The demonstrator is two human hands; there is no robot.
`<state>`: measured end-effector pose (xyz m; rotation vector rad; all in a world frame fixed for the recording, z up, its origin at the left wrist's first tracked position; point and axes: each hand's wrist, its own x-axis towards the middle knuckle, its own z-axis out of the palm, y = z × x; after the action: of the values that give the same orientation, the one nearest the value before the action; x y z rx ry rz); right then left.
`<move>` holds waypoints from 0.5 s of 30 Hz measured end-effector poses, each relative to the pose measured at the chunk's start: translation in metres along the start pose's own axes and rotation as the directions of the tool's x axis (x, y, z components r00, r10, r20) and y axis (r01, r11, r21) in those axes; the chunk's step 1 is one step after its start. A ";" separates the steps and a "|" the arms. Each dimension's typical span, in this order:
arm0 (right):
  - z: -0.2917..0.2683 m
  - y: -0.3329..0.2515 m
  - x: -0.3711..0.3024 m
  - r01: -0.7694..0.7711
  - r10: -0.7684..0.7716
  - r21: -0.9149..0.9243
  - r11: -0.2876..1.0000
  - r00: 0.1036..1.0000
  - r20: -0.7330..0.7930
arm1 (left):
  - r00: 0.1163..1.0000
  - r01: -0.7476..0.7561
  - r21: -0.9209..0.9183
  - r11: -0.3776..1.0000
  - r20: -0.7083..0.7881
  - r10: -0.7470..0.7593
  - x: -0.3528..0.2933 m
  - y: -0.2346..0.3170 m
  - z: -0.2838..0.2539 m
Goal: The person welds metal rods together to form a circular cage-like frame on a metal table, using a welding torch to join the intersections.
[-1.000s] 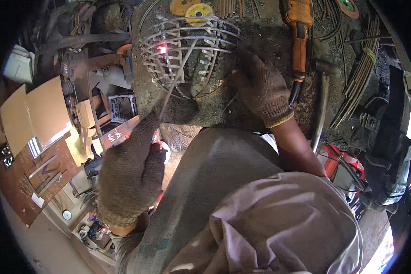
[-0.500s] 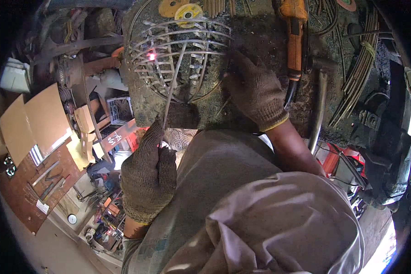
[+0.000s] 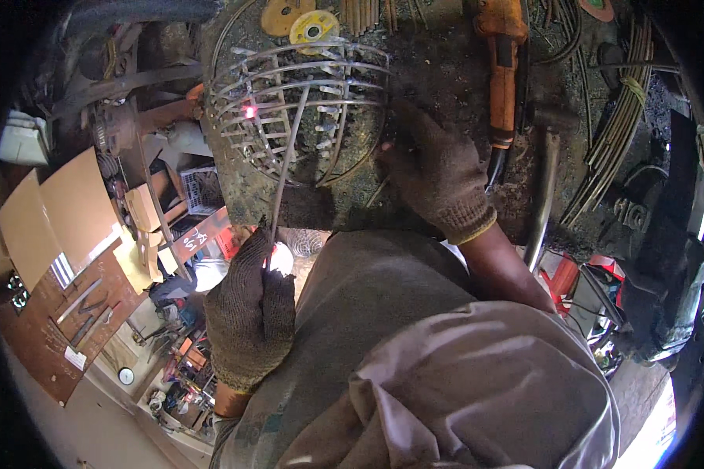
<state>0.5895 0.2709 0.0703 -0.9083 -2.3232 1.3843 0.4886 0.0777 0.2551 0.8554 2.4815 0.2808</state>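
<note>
My left hand [image 3: 250,320], in a brown knitted glove, is closed around the lower end of a thin straight metal rod [image 3: 285,164]. The rod slants up and away over a rounded frame of curved metal bars [image 3: 332,84]. Short crosspieces line the frame's inner bars, and one spot at its left glows red. To the right of the frame, my gloved right hand [image 3: 446,184] is low over the dark worktop [image 3: 368,205]. Its fingers are lost in shadow, so their grip cannot be made out.
An orange power tool [image 3: 504,86] lies right of my right hand, beside a hammer with a metal handle [image 3: 550,180]. Farther right is a tied bundle of rods [image 3: 614,141]. A yellow disc [image 3: 314,31] touches the frame's far side. Cardboard sheets [image 3: 78,207] stand at the left.
The whole view has shifted slightly, moving the frame and rod a little left and nearer in the picture. My left hand still grips the rod; the right stays beside the frame.
</note>
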 end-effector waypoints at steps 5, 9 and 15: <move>-0.004 0.005 0.001 -0.008 0.007 0.091 0.996 1.000 0.010 | 0.999 -0.036 0.020 0.999 0.041 0.035 0.001 0.002 -0.006; -0.011 0.010 -0.005 -0.096 0.111 0.345 0.934 0.993 -0.025 | 0.998 -0.063 0.019 0.998 0.004 0.063 0.002 0.001 -0.001; -0.008 0.017 -0.013 -0.091 0.154 0.391 0.916 0.979 -0.132 | 0.994 -0.113 -0.021 0.993 -0.009 0.113 0.001 -0.007 0.000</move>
<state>0.6100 0.2734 0.0602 -1.0098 -1.8128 1.6716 0.4844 0.0730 0.2525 0.9891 2.4369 0.3499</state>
